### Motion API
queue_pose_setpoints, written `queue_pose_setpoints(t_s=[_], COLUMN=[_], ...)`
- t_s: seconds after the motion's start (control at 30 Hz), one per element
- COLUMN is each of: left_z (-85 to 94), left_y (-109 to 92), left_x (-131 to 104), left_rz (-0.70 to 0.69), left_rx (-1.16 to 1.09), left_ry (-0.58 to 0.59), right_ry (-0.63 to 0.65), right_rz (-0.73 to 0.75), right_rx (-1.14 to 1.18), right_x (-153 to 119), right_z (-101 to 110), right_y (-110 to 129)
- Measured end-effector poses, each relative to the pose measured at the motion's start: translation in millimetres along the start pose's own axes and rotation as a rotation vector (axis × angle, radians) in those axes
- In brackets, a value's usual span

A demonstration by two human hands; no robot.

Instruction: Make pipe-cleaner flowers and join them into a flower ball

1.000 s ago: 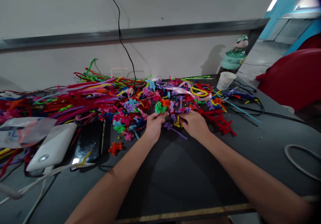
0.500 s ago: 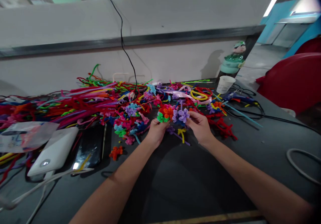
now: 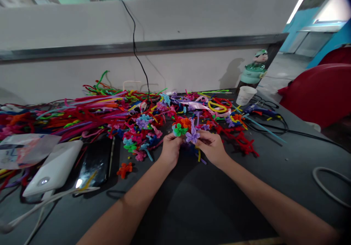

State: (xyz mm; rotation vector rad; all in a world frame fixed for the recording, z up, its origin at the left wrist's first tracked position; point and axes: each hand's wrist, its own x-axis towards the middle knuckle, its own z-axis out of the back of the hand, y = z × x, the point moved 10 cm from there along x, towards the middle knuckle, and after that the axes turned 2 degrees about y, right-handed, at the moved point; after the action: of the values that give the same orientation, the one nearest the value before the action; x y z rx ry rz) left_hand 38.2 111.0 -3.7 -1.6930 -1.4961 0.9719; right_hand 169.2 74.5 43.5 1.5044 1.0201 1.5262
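Observation:
My left hand (image 3: 170, 150) is closed on a bunch of pipe-cleaner flowers (image 3: 180, 129), with green, orange and red blooms showing above the thumb. Close beside it, my right hand (image 3: 212, 146) pinches a purple pipe-cleaner flower (image 3: 192, 135) and holds it against the right side of that bunch. The stems inside both fists are hidden. Beneath my hands, a yellow pipe-cleaner piece (image 3: 199, 155) and part of a purple stem lie on the dark table. An orange pipe-cleaner flower (image 3: 125, 170) rests alone left of my left forearm.
A heap of coloured pipe cleaners (image 3: 82, 113) stretches along the back panel. At left lie a white power bank (image 3: 55, 168), a black phone (image 3: 94, 164) and a plastic bag (image 3: 26, 148). A paper cup (image 3: 246, 95), a green figurine (image 3: 254, 69) and a blue glue gun (image 3: 260, 110) stand or lie right.
My right hand has moved left and slightly down, bringing the purple flower closer to the bunch. My left hand has shifted only a little. The view has tilted slightly.

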Motion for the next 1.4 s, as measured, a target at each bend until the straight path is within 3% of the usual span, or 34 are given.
queue_pose_setpoints(t_s=[0.13,0.27,0.57,0.8,1.0,1.27,1.4], left_z=[-3.8,-6.7,-9.0,-18.1,-30.0,-27.1,-17.6], left_y=[3,7,11,-6,-22,-23,-31], left_x=[-2,-3,-6,-10,-15,-12,-5], left_rz=[-0.014,-0.029,-0.085,-0.18,-0.283,-0.291,-0.314], left_rx=[-0.015,-0.022,0.043,0.224,0.42,0.51,0.53], left_ry=[0.043,0.076,0.114,0.172,0.267,0.236,0.19], right_ry=[-0.002,-0.106,-0.238,-0.288,-0.251,-0.16,0.033], right_rz=[0.049,0.077,0.102,-0.071,-0.108,-0.192,-0.235], right_rx=[-0.088,-0.205,-0.154,0.1,0.182,0.25,0.251], right_x=[-3,-5,-9,-12,-8,-2,4], right_z=[-2,10,21,21,16,13,6], right_y=[7,10,14,-10,-12,-21,-21])
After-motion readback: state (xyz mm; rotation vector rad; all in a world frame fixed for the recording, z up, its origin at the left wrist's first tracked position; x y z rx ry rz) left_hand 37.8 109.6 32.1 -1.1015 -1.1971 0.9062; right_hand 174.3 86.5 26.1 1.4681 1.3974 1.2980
